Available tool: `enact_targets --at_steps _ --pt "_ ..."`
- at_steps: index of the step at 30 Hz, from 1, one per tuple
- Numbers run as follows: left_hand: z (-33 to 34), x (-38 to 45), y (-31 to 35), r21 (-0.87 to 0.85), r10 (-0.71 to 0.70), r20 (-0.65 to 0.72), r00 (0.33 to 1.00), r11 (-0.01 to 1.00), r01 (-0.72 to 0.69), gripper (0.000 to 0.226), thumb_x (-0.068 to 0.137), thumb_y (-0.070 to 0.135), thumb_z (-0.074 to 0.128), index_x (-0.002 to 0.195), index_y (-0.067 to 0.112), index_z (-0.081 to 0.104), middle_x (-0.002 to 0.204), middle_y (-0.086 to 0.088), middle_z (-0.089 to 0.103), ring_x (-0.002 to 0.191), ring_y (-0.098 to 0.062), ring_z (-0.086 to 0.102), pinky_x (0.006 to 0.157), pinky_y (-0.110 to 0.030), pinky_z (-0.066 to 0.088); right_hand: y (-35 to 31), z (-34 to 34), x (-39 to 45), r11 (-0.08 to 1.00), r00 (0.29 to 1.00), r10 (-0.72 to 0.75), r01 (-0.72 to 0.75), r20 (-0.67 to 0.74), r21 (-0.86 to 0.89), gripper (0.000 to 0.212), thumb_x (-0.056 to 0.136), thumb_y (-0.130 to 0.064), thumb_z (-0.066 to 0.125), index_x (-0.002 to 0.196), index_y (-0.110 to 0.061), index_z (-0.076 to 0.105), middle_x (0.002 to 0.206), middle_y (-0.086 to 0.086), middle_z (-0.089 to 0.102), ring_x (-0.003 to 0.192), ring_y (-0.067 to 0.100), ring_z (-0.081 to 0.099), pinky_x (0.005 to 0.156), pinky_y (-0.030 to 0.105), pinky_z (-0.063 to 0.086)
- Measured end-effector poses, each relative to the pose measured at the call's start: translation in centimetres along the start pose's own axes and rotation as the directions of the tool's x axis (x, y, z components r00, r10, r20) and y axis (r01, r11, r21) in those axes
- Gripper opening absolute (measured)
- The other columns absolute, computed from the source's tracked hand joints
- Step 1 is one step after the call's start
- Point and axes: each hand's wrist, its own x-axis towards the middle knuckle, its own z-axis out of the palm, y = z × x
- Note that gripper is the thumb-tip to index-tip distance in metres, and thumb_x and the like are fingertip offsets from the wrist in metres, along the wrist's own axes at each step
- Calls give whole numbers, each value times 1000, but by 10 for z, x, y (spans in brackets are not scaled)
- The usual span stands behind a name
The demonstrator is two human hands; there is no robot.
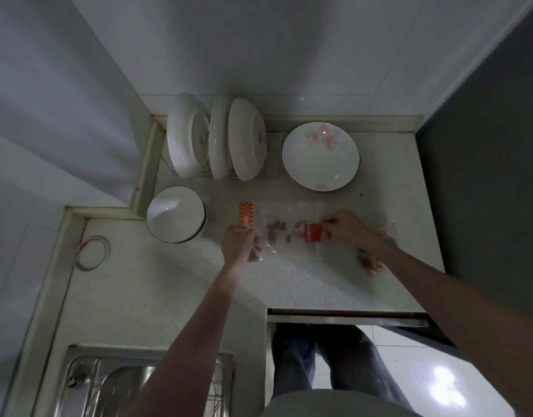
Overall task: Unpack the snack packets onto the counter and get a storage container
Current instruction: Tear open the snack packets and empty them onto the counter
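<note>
While the left hand (pixel 239 246) grips an orange-topped packet (pixel 246 216) just beyond its fingers — the right hand (pixel 348 228) pinches a red-labelled packet (pixel 312 232) on the counter (pixel 289 284).

Both arms outstretched; left hand (pixel 238 245) gripping, right hand (pixel 348 228) pinching.

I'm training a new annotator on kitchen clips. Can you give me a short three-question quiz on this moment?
1. True or false: the flowered plate lies flat on the counter.
2. Which hand holds the packet with the orange-patterned header? A) left hand B) right hand C) neither
3. Fill in: the white bowl stands to the ___ of the left hand, as the picture shows it.

Key: 1 true. 2 A; the right hand's grip is on the red-label packet. 3 left.
</note>
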Motion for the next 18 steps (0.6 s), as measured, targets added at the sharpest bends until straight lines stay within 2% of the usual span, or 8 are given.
enact_targets --at_steps 2,4,8,10,12,15,17,18 --pt "1 -7 3 -29 85 47 995 996 -83 17 92 21 60 96 7 68 72 -7 74 59 -24 70 49 -33 56 -3 -3 -5 993 1000 -22 24 -14 114 17 90 -7 56 85 -5 72 72 8 65 68 14 56 66 26 40" --pt "1 -14 5 -89 186 90 979 980 -178 19 92 28 62 98 11 68 73 -3 75 53 -16 68 46 -27 55 -5 -8 -11 977 997 -29 44 -74 209 17 89 -1 54 86 -6 70 73 10 63 69 16 54 67 29 42" --pt "3 -22 10 -170 236 126 964 962 -213 33 87 39 66 96 8 66 68 -4 72 49 -19 63 54 -25 56 -15 -18 -26 910 995 -104 100 -12 401 27 94 -8 54 118 -12 65 113 5 67 100 18 65 87 34 54" --pt "7 -22 7 -227 229 120 966 954 -198 33 88 35 67 99 4 64 69 -9 70 50 -23 61 54 -30 55 -25 -23 -33 926 982 -190 171 24 337 33 93 1 50 120 -13 63 119 2 64 107 15 63 92 33 52" --pt "10 -22 4 -259 235 120 964 945 -198 32 90 32 67 102 3 64 73 -15 70 49 -23 60 53 -31 54 -30 -29 -32 967 975 -221 220 -13 124 38 89 11 45 119 -4 62 122 6 61 114 21 58 99 39 48" --pt "14 -22 -2 -248 214 154 965 953 -172 26 91 28 66 105 6 63 79 -17 70 50 -20 61 50 -30 55 -40 -34 -32 980 985 -167 162 -41 -112 26 86 9 44 104 8 64 105 24 65 97 35 63 87 49 51" --pt "20 -24 -7 -258 174 182 968 958 -123 23 87 20 67 105 6 64 76 -8 69 52 -16 62 49 -29 55 -48 -36 -34 958 977 -204 188 -58 -215 22 81 10 43 73 3 61 75 18 62 69 28 60 64 43 51" --pt "23 -24 -8 -270 159 196 968 957 -103 21 86 15 67 105 5 65 75 -6 68 52 -16 62 48 -29 55 -54 -37 -37 947 969 -233 207 -82 -244 29 80 11 42 58 -7 50 60 10 52 56 20 51 52 36 41"
